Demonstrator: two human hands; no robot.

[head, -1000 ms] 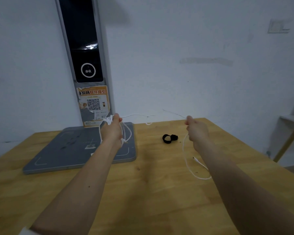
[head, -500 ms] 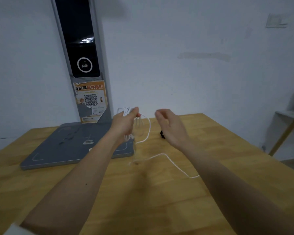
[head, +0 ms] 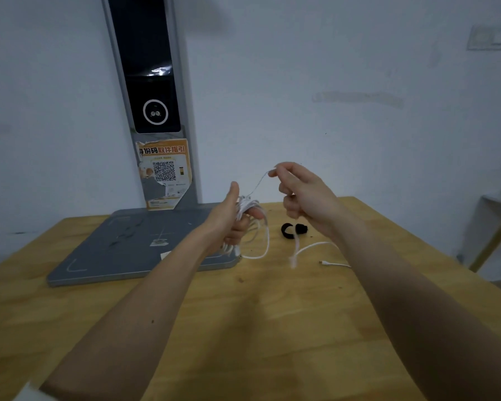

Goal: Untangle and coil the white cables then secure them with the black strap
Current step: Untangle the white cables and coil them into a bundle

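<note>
My left hand [head: 233, 221] is closed around a bundle of white cable loops [head: 255, 227], held above the table's far middle. A thin strand runs from the bundle up and right to my right hand [head: 301, 195], which pinches it between thumb and finger. More white cable hangs down below my right hand and trails on the wood, ending in a small plug [head: 324, 262]. The black strap [head: 294, 230] lies on the table just beyond, partly behind the hanging cable.
A grey flat base plate [head: 122, 250] with a tall grey post and dark screen [head: 151, 82] stands at the back left, bearing an orange QR sticker [head: 164, 172]. The wooden table [head: 258, 328] meets a white wall. A small shelf [head: 498, 215] stands at the far right.
My right hand came in from the right toward the left hand, then rose while pinching a strand. The cable bundle in my left hand has gained loops.
</note>
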